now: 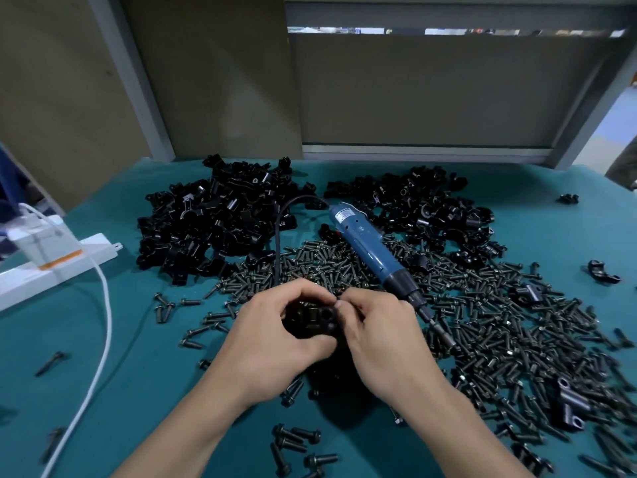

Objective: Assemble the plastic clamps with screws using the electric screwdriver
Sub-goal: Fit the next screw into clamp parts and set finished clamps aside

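My left hand point(272, 339) grips a black plastic clamp point(315, 319) just above the table, its fingers curled round the piece. Fingertips of my right hand point(375, 336) pinch at the clamp's right end; what they hold is too small to tell. The blue electric screwdriver point(370, 251) lies on the heap of dark screws point(482, 322) behind my right hand, bit pointing toward the lower right, with no hand on it. Two heaps of black clamp parts lie further back, the left heap point(220, 219) and the right heap point(431, 208).
The teal table mat point(138, 357) carries loose screws on all sides of my hands. A white power strip point(55, 267) with a plug and white cable point(100, 339) sits at the left. The screwdriver's black cord point(279, 229) loops over the left heap. Grey panels rise behind the table.
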{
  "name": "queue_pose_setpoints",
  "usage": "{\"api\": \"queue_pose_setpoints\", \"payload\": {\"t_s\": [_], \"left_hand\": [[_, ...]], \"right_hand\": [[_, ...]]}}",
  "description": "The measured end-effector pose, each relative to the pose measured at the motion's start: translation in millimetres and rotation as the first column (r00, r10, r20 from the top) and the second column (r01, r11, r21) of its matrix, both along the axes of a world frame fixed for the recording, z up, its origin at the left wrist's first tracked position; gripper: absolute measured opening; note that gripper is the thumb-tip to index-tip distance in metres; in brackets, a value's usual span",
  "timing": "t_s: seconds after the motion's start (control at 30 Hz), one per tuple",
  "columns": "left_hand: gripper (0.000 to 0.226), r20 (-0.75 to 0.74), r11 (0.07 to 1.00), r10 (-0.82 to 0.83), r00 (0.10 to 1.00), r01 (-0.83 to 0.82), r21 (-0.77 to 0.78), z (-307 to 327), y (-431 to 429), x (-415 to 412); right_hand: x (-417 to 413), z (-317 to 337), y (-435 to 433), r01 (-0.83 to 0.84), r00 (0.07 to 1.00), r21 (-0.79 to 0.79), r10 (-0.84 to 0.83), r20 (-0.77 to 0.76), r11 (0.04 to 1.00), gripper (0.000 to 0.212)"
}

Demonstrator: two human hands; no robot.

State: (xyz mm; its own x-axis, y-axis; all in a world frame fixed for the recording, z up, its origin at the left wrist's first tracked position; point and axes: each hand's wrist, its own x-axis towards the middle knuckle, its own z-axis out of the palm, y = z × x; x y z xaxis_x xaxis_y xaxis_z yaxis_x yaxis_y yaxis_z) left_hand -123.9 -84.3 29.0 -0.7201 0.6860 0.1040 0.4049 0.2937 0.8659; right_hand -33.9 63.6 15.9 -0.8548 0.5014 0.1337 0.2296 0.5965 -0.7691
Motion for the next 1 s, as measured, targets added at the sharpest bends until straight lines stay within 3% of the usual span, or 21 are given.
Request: {"api": "queue_pose_setpoints", "payload": {"t_s": [0.1,0.17,0.3,0.4,0.47,0.5,0.63,0.8,0.93,1.0], "left_hand": [[0.034,0.279,0.977,-0.077,0.957,0.016,0.212,1,2,-1],[0.034,0.383,0.960,-0.061,0.922,-0.050,0.274,3,5,-1],[0.071,0.555,0.954,-0.019,0.832,-0.151,0.259,2,7,0],[0.046,0.640,0.970,-0.078,0.764,-0.089,0.225,4,5,2],[0.019,0.640,0.964,-0.111,0.761,-0.074,0.255,3,3,1],[0.018,0.614,0.961,-0.100,0.783,-0.083,0.262,1,2,-1],[0.040,0.433,0.959,-0.013,0.901,-0.111,0.261,-1,2,-4],[0.043,0.258,0.980,0.009,0.966,-0.059,0.188,-2,4,-5],[0.039,0.250,0.983,0.045,0.967,-0.087,0.162,-1,6,-3],[0.039,0.260,0.982,0.025,0.965,-0.072,0.172,-1,4,-3]], "right_hand": [[-1,1,1,0.010,1.000,-0.115,-0.011,-0.006,0.993,0.034],[-3,1,-3,-0.002,0.999,-0.164,-0.006,-0.052,0.986,0.034],[-3,-3,-3,0.027,0.976,-0.138,-0.056,-0.210,0.990,0.030],[-3,-4,1,0.016,0.938,-0.130,-0.059,-0.341,0.991,0.025],[-2,-1,4,-0.047,0.930,-0.076,0.016,-0.368,0.996,0.024],[-1,1,6,-0.085,0.932,-0.033,0.068,-0.356,0.996,0.024],[1,8,9,-0.118,0.963,0.139,0.148,-0.226,0.983,0.040],[6,9,10,-0.071,0.995,-0.014,0.070,-0.065,0.997,0.050],[10,12,13,-0.114,0.989,-0.090,0.104,-0.103,0.989,0.017],[6,10,11,-0.111,0.989,-0.076,0.103,-0.106,0.991,0.027]]}}
